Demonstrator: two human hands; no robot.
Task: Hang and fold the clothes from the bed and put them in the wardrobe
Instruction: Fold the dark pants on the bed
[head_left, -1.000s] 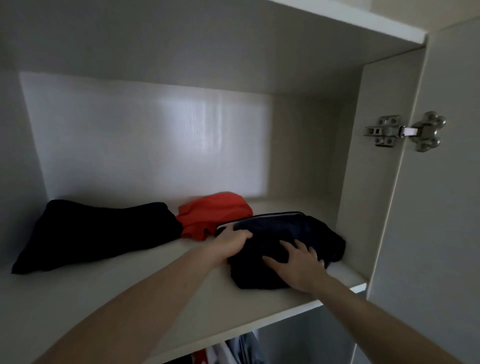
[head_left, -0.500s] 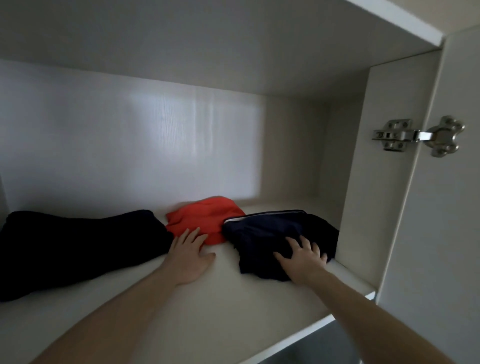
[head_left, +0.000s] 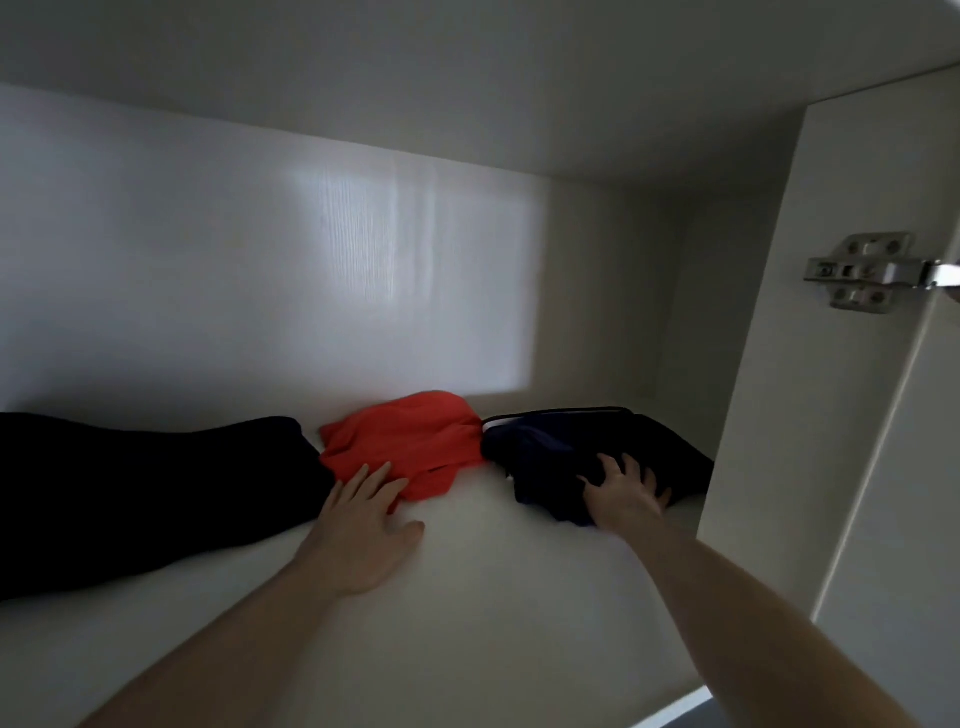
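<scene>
Three folded garments lie on the white wardrobe shelf (head_left: 467, 613). A large black one (head_left: 145, 493) fills the left side, an orange-red one (head_left: 410, 441) sits in the middle, and a dark navy one (head_left: 571, 452) with a pale trim lies at the right. My left hand (head_left: 358, 525) rests flat on the shelf, its straight fingertips touching the front edge of the orange-red garment. My right hand (head_left: 623, 493) presses with spread fingers on the front of the navy garment.
The wardrobe's right side panel (head_left: 753, 364) stands close to the navy garment and carries a metal hinge (head_left: 862, 273). The open door (head_left: 924, 467) is at the far right. The shelf's front edge (head_left: 670, 712) shows at the bottom right.
My left hand left the navy garment and moved left to the orange-red one. The navy garment slid deeper into the shelf under my right hand. My head moved closer and to the left.
</scene>
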